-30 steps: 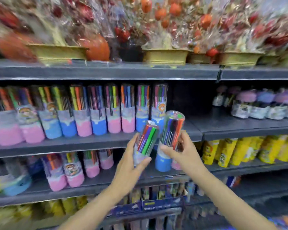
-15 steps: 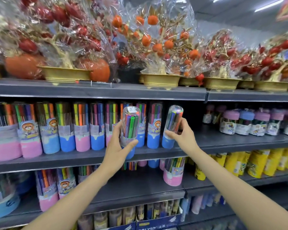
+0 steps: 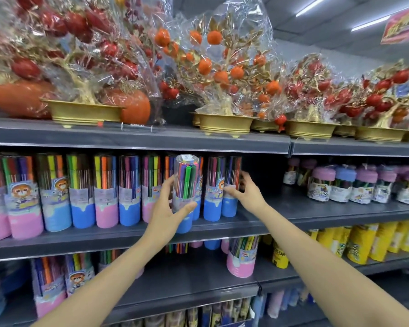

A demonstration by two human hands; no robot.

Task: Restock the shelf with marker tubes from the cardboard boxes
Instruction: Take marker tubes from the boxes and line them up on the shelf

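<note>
A row of marker tubes (image 3: pixel 104 192) with pink and blue bases stands on the grey middle shelf (image 3: pixel 305 211). My left hand (image 3: pixel 168 208) grips a clear blue-based marker tube (image 3: pixel 187 180), upright just in front of the row. My right hand (image 3: pixel 248 194) is at the row's right end. Its thumb and fingers curl round a blue-based tube (image 3: pixel 229 208) that stands on the shelf. No cardboard box is in view.
Cellophane-wrapped ornamental fruit trees (image 3: pixel 222 67) in gold pots fill the top shelf. Jars with pink and blue lids (image 3: pixel 345 182) stand to the right, with bare shelf between them and the tube row. Below are a pink-based tube (image 3: pixel 241 263) and yellow packs (image 3: pixel 364 241).
Both hands rose and reached in to the middle shelf. The right hand's tube went from tilted in the air to standing at the row's end. The left tube turned upright.
</note>
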